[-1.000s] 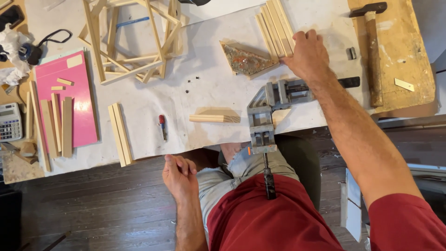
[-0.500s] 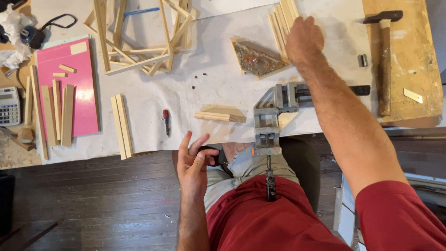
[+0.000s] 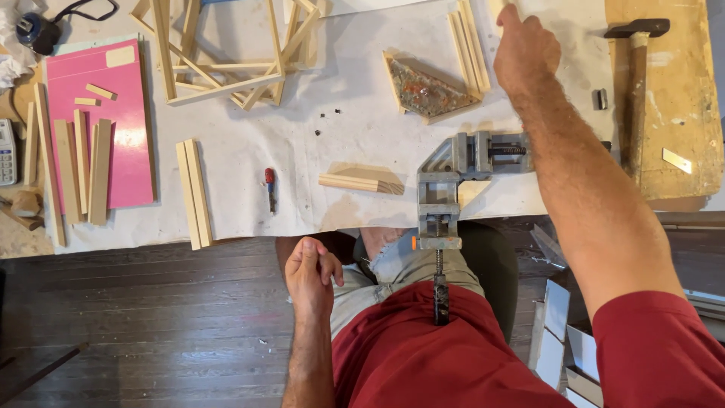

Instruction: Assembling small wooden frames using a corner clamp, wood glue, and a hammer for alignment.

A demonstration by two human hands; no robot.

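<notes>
My right hand point(image 3: 525, 49) reaches across the white-covered table point(image 3: 355, 128), its fingers curled at the far edge beside a bundle of pale wood strips point(image 3: 468, 45). What the fingers hold, if anything, is hidden. My left hand point(image 3: 310, 276) hangs below the table's near edge by my knee, holding nothing, its fingers loosely together. A grey metal corner clamp point(image 3: 453, 181) sits at the near edge under my right forearm. A short mitred wood strip point(image 3: 359, 183) lies to the left of the clamp. A triangular wood-framed piece point(image 3: 427, 91) lies beyond it.
Open wooden frames point(image 3: 226, 53) stand at the back left. A pink board point(image 3: 106, 121) carries several strips. Two strips point(image 3: 194, 193) and a small red-handled tool point(image 3: 269, 189) lie near the front edge. A hammer point(image 3: 634, 75) rests on a worn board point(image 3: 672, 98) at the right.
My right hand has moved farther toward the table's far edge, past the strip bundle. My left hand's fingers have drawn together.
</notes>
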